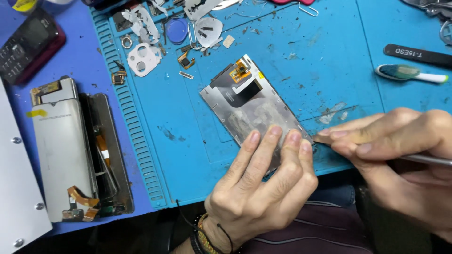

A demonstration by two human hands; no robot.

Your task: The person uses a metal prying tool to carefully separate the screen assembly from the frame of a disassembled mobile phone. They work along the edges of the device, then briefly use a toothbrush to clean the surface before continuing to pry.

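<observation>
Blue silicone matting (pixel 329 56) covers the work surface, littered with small scraps, shields and flex pieces along its far edge. Seen from the head camera, a silver display panel (pixel 252 106) lies flat on the mat near its front edge, back side up, with an orange flex connector (pixel 240 70) at its far end. Its long axis runs diagonally, from that far-left connector end toward the near-right corner.

The left hand (pixel 261 188) presses three fingertips (pixel 274 133) flat on the panel's near end, holding it down. The right hand (pixel 400 150), just right of the panel, pinches a thin metal pry tool (pixel 325 138) whose tip meets the panel's near-right corner.

By the look of it, the step is separating a layer at that corner; the next move calls for a shallow, steady blade angle.

Left of the panel lies an opened phone (pixel 77 150); far right, a toothbrush (pixel 409 73).
</observation>
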